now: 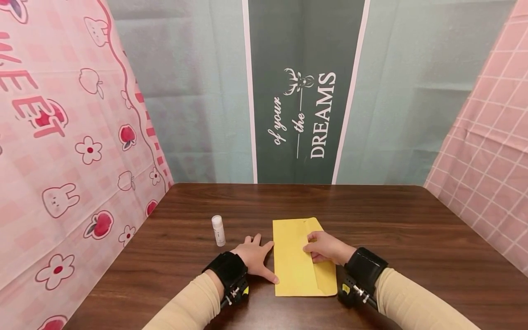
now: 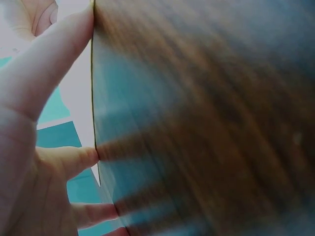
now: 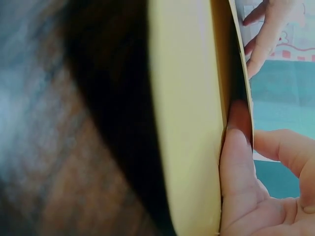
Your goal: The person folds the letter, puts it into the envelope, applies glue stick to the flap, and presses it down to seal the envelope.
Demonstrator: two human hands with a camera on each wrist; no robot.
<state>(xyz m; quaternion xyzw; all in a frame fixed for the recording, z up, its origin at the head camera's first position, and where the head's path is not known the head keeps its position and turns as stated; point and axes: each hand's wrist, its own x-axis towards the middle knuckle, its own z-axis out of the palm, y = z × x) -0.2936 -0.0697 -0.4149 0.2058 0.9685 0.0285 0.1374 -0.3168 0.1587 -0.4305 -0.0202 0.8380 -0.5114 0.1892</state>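
Observation:
A yellow paper envelope (image 1: 290, 261) lies on the table, its flap (image 3: 189, 123) folded out to the right. My right hand (image 1: 327, 247) pinches the envelope's front panel at its mouth. In the right wrist view, fingers (image 3: 238, 152) reach inside the opening while the thumb (image 3: 283, 145) stays on the outer face. On the opposite side, my left hand (image 1: 256, 257) is spread flat, its thumb on the envelope's left edge and the index fingertip right at that edge. The left wrist view shows these straight fingers (image 2: 74, 160) against the table.
A small white capped tube (image 1: 218, 231), like a glue stick, stands left of the left hand. Brown wood-grain table (image 1: 198, 201) surrounds the envelope. Printed cloths hang behind and at both sides, a pink one (image 1: 95, 192) on the left.

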